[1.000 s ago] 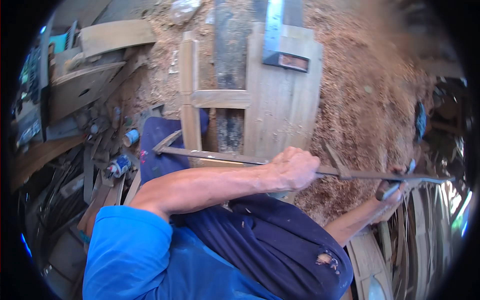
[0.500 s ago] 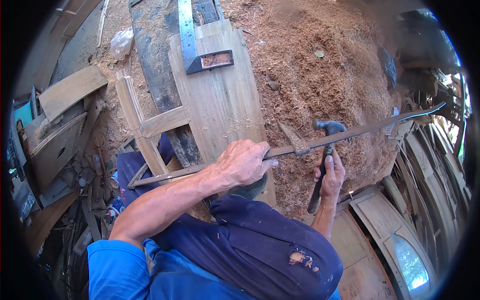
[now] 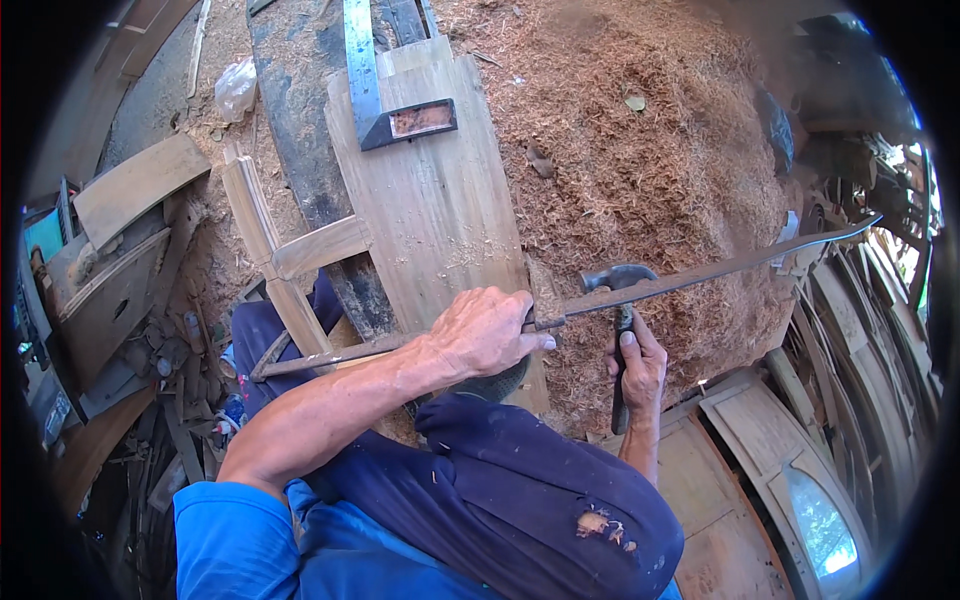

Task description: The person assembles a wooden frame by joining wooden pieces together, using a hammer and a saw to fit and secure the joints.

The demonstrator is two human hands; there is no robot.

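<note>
My left hand (image 3: pixel 485 332) grips the middle of a long, thin rusty metal bar (image 3: pixel 720 270) that runs from lower left to upper right across the view. My right hand (image 3: pixel 640 368) is closed around the dark handle of a hammer (image 3: pixel 618 282), whose head sits just under the bar. Both are held over the near end of a pale wooden plank (image 3: pixel 430 210) lying lengthwise away from me. A metal try square (image 3: pixel 385 100) lies on the plank's far part. My dark-trousered knee (image 3: pixel 540 500) fills the lower middle.
A big heap of sawdust and shavings (image 3: pixel 650 170) lies right of the plank. A wooden frame piece (image 3: pixel 290 260) and a dark board (image 3: pixel 300 140) lie at its left. Scrap boards and tools clutter the left side (image 3: pixel 120 280); arched wooden frames (image 3: pixel 790 470) stand at the lower right.
The view has swung, so the plank and bar now sit more upright in the picture. My right hand with the hammer has drawn in closer under the bar. My left hand keeps its hold on the bar.
</note>
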